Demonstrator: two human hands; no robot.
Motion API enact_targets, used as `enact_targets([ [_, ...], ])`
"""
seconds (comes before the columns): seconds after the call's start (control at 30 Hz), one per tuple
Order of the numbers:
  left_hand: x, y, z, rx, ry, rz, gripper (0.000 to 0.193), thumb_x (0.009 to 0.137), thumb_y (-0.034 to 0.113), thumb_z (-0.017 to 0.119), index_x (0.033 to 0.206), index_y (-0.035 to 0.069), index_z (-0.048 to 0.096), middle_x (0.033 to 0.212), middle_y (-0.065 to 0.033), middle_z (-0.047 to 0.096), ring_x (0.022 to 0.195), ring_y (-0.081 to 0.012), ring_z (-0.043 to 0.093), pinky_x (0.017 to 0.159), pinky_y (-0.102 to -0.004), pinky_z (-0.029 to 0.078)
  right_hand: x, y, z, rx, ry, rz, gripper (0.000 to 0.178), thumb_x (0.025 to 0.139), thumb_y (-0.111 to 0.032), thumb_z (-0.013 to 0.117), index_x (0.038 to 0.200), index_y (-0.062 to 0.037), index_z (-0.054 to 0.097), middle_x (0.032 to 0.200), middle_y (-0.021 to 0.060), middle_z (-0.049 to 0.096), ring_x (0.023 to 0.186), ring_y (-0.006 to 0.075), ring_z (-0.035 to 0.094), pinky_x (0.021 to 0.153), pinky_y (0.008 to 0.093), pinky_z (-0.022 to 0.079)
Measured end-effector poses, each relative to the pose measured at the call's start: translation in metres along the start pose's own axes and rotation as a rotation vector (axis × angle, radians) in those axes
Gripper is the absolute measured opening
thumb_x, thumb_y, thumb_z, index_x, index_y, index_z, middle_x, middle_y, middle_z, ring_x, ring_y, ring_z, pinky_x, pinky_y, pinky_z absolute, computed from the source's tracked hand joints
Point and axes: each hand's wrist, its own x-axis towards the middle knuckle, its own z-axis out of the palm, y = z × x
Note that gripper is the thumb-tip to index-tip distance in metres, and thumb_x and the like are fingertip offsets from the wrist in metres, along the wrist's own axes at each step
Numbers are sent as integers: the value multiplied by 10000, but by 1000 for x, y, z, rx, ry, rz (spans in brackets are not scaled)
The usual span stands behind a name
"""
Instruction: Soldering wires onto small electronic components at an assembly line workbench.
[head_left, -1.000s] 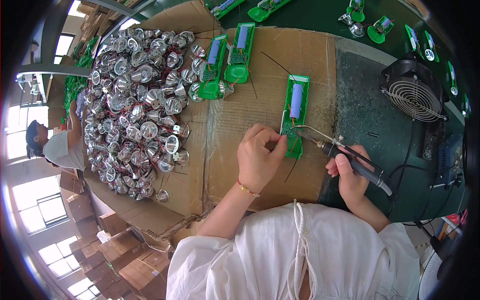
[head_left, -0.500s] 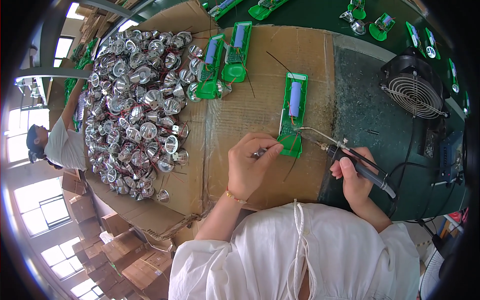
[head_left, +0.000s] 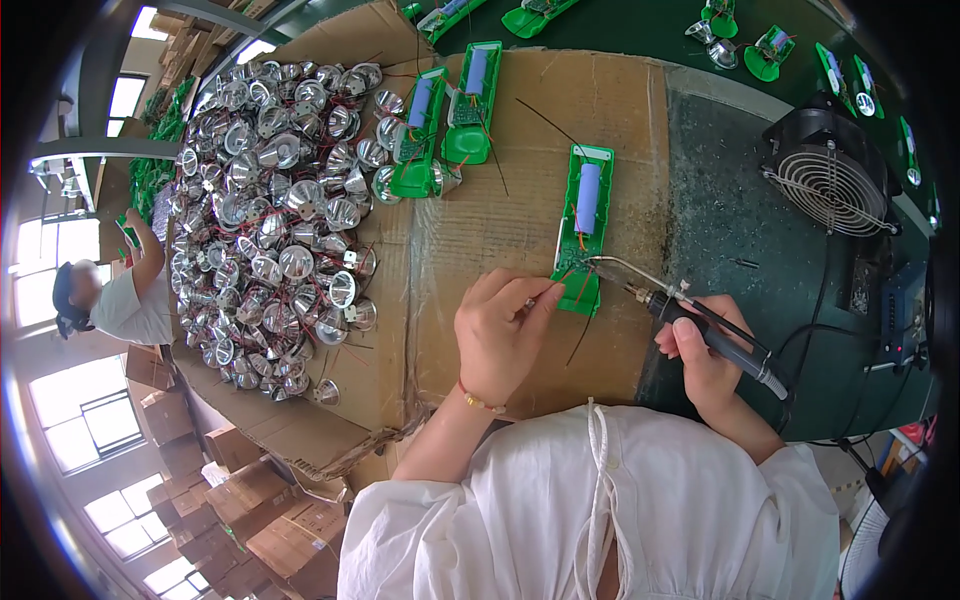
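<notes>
Co-worker's arm (head_left: 151, 258) withdrawn beyond reflectors (head_left: 297, 262); left hand (head_left: 497, 330) pinched, right hand (head_left: 706, 352) holding soldering iron (head_left: 735, 352).

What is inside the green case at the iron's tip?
The case holds a purple cell, a circuit board nearer the person, and thin wires. Whatever lies beneath the cell and board is covered.

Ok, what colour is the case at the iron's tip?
The case is bright green, best seen in the head view.
</notes>
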Motion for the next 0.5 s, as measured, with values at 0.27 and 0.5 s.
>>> enact_targets([
  [0.27, -3, 0, 8, -96, 2, -104, 65, 706, 60, 678, 704, 31, 620, 734, -52, 574, 555, -167, 545, 461, -266, 416, 5, 4, 7, -18, -23, -21, 177, 837, -123, 563, 900, 13, 470, 647, 102, 588, 523, 109, 552, 476, 216, 451],
  [0.5, -4, -2, 10, -105, 21, -112, 73, 709, 56, 675, 694, 31, 609, 725, -60, 574, 541, -166, 552, 478, -276, 423, 6, 3, 9, -5, -16, 7, 178, 837, -126, 563, 899, 14, 473, 647, 99, 590, 526, 104, 553, 476, 210, 449],
])
